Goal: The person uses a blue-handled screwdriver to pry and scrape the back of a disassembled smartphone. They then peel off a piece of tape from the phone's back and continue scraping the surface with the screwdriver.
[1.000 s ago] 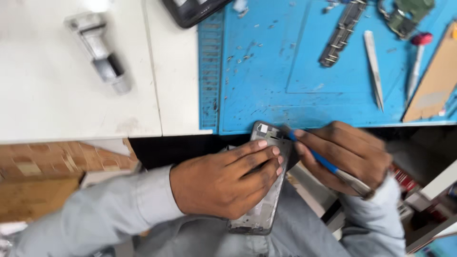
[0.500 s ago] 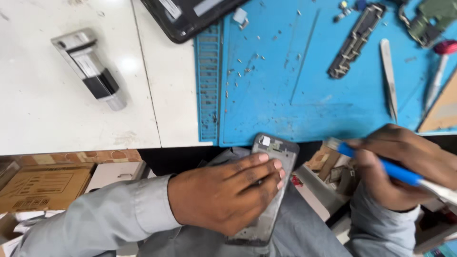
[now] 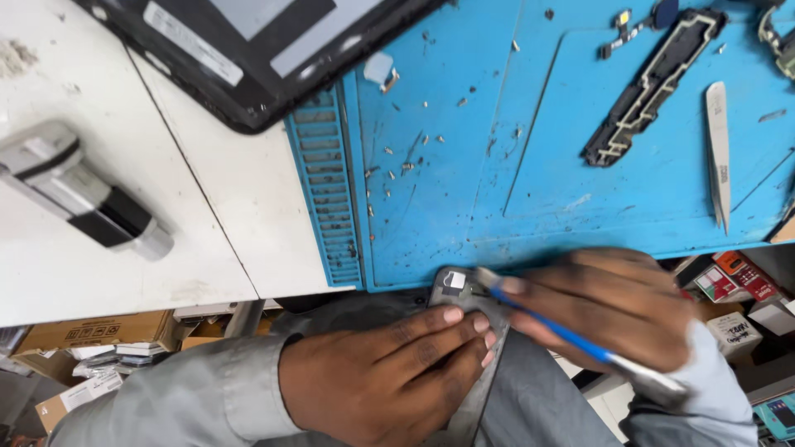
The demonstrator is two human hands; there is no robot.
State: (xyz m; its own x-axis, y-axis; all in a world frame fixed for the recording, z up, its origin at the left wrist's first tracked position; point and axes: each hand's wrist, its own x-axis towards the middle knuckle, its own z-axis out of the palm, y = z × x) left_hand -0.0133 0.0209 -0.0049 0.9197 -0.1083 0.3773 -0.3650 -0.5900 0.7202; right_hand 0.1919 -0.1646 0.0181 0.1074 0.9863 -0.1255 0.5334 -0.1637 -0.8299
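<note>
- Our left hand (image 3: 377, 385) lies flat over a dark phone frame (image 3: 458, 290), fingers (image 3: 447, 319) stretched along its length and pressing it down on our lap, just below the near edge of the blue repair mat (image 3: 464, 199).
- Our right hand (image 3: 609, 310) is clenched around a blue-handled tool (image 3: 571, 338), its tip meeting the frame's top corner right beside our left fingertips.
- We judge the frame light, thin and stiff but easily bent or cracked; it looks best held by its long edges with the palm backing it, away from the small parts at the top.
- The slim tool should weigh little and could slip; a pinch close to the tip would steady it.
- Beyond the fingertips on the mat lie loose tiny screws (image 3: 397, 157), a long black inner phone part (image 3: 654, 87) and pale tweezers (image 3: 719, 149).
- Farther out past our left hand, a black tablet-like device (image 3: 248, 50) and a silver-and-black gadget (image 3: 79, 194) rest on the white table (image 3: 215, 223).
- Most of the frame is hidden under our left hand; motion blurs the right hand, so the tool's tip is hard to make out, and the tablet-like device is cut off at the top.
</note>
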